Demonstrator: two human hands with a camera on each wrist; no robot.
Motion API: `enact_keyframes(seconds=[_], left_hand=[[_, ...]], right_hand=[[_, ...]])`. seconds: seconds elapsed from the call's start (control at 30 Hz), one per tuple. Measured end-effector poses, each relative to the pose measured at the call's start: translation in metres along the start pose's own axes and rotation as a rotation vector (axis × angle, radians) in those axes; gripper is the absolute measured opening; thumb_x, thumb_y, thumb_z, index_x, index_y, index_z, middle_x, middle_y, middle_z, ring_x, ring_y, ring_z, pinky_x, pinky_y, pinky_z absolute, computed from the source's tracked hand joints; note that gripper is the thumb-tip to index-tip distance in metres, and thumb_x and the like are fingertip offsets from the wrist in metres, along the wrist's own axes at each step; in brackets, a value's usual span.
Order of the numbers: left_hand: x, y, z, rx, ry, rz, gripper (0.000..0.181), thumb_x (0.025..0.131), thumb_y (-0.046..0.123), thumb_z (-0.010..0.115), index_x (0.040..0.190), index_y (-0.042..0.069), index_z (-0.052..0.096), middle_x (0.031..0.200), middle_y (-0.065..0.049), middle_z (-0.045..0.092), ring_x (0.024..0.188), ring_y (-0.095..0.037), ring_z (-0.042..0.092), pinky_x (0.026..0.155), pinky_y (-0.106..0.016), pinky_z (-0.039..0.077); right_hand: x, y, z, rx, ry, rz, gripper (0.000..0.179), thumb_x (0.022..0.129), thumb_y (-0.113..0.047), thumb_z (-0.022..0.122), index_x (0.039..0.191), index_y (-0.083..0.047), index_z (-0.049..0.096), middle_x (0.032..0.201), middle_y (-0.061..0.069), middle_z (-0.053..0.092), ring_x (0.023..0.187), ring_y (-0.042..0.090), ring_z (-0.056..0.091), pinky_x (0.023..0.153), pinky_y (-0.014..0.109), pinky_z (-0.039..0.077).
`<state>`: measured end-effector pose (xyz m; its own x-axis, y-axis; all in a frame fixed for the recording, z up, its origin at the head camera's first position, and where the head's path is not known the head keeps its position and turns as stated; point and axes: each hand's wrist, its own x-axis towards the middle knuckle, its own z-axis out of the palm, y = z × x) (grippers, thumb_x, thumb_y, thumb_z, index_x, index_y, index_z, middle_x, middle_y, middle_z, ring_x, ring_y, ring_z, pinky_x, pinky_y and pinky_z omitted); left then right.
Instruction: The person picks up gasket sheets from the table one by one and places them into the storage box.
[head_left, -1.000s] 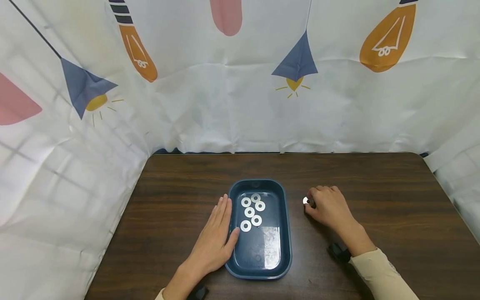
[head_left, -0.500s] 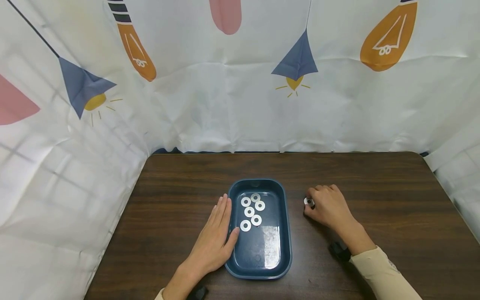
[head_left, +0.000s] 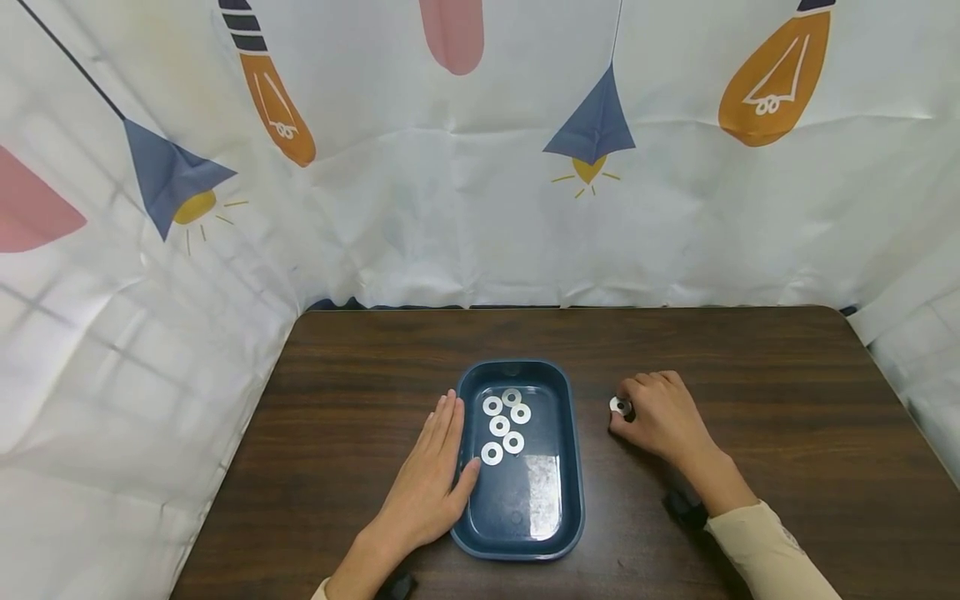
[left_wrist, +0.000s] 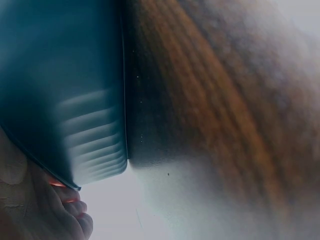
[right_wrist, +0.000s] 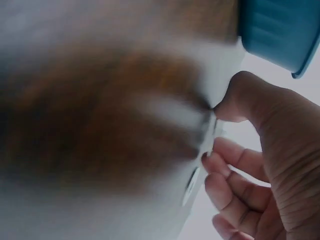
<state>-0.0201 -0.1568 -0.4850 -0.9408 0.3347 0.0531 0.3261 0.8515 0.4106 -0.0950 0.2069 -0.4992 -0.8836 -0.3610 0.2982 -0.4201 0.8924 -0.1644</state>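
My left hand (head_left: 429, 475) lies along the left side of a blue tray (head_left: 561, 517), fingers straight and thumb over the rim. In the left wrist view, the fingers show beside the tray's outer wall (left_wrist: 90, 110). Inside the tray, several flat metal washers (head_left: 499, 426) lie loosely grouped toward the far left. To the right of the tray, my right hand (head_left: 663, 421) pinches a washer (head_left: 618, 405) between thumb and fingertips, low over the tabletop. The right wrist view shows this washer (right_wrist: 215, 131) edge-on, and another ring-like washer (right_wrist: 190, 186) on the table beneath the fingers.
The dark wood-grain table (head_left: 360, 375) carries the tray near its middle front. A white curtain (head_left: 450, 217) printed with lamps and bulbs hangs behind the table and along its sides. Dark wrist cameras (head_left: 684, 507) sit under the wrists.
The washer at my right fingertips has shifted slightly right, toward the palm, and the right hand has edged right a little. My left hand, the tray and the washers in it have stayed put.
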Motion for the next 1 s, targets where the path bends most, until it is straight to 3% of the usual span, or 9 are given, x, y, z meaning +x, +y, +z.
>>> enact_keyframes(seconds=[0.17,0.3,0.67,1.0], left_hand=[[0.000,0.001,-0.001,0.003,-0.015,-0.004,0.084,0.106,0.041,0.057,0.170,0.008,0.015,0.181,-0.002,0.000,0.169,-0.028,0.009,0.134,-0.051,0.022],[0.001,0.001,-0.001,0.002,-0.013,-0.005,0.084,0.105,0.042,0.057,0.170,0.007,0.015,0.181,-0.005,0.003,0.169,-0.026,0.008,0.134,-0.052,0.023],[0.001,0.001,-0.001,-0.003,-0.012,-0.010,0.086,0.105,0.042,0.059,0.170,0.007,0.015,0.181,-0.010,0.010,0.169,-0.025,0.008,0.133,-0.053,0.024],[0.000,0.000,0.000,0.003,-0.007,-0.017,0.087,0.104,0.043,0.060,0.170,0.007,0.015,0.181,-0.009,0.009,0.169,-0.025,0.008,0.133,-0.054,0.024]], right_hand=[[-0.004,0.002,0.000,0.046,0.008,0.006,0.018,0.078,-0.022,0.082,0.086,-0.008,0.073,0.079,0.002,0.071,0.077,0.022,0.067,0.092,0.053,0.053],[-0.004,0.001,-0.004,0.066,0.022,0.003,0.019,0.078,-0.022,0.083,0.088,-0.008,0.074,0.082,0.003,0.073,0.079,0.023,0.068,0.090,0.053,0.053],[0.001,-0.008,-0.020,0.037,0.143,-0.113,0.022,0.074,-0.023,0.084,0.087,-0.008,0.075,0.083,0.005,0.075,0.079,0.024,0.067,0.088,0.049,0.053],[0.000,-0.015,-0.030,0.059,0.114,-0.110,0.021,0.075,-0.022,0.083,0.088,-0.007,0.075,0.085,0.006,0.075,0.080,0.023,0.066,0.087,0.049,0.056]])
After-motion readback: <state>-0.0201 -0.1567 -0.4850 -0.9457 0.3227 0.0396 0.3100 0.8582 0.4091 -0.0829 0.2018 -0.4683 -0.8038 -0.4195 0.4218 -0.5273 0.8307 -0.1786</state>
